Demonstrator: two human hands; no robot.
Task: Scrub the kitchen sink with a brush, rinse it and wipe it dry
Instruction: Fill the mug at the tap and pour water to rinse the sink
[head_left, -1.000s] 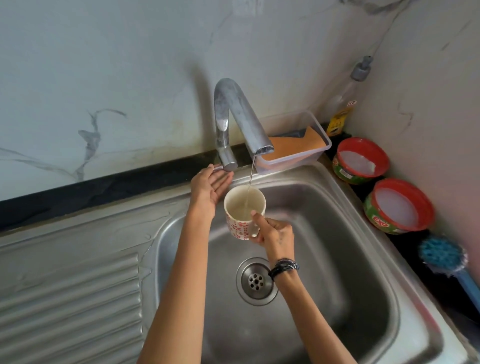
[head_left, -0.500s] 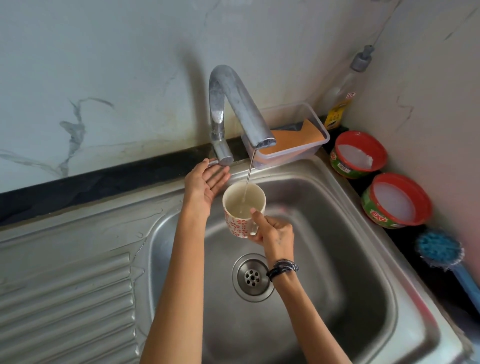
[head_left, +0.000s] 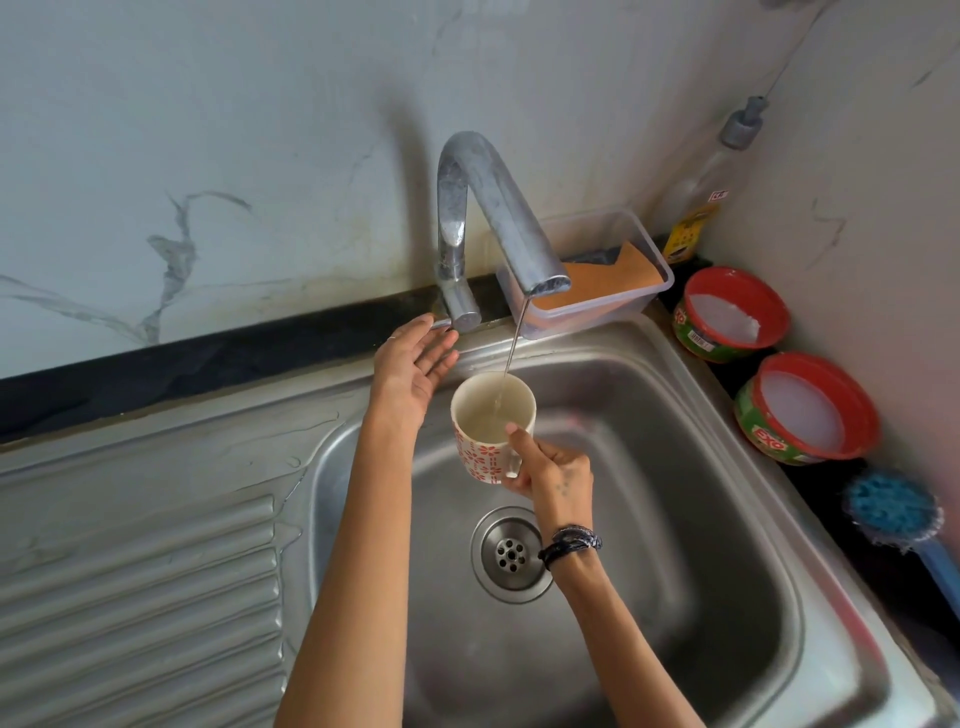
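Gripping the mug (head_left: 492, 427) by its handle, the right hand (head_left: 555, 470) holds it over the sink (head_left: 649, 519) under a thin stream from the tap (head_left: 488, 218). Beyond, the left hand (head_left: 413, 364) rests flat-fingered by the tap's lever. Right of the sink lies the blue brush (head_left: 891, 506).

Soft, even daylight lit the scene. The tap (head_left: 488, 218) cast a faint shadow on the wall (head_left: 208, 130). Dull glare streaked the sink (head_left: 701, 519). Wide-angle distortion bent the edges, and the brush (head_left: 891, 509) looked blurred.
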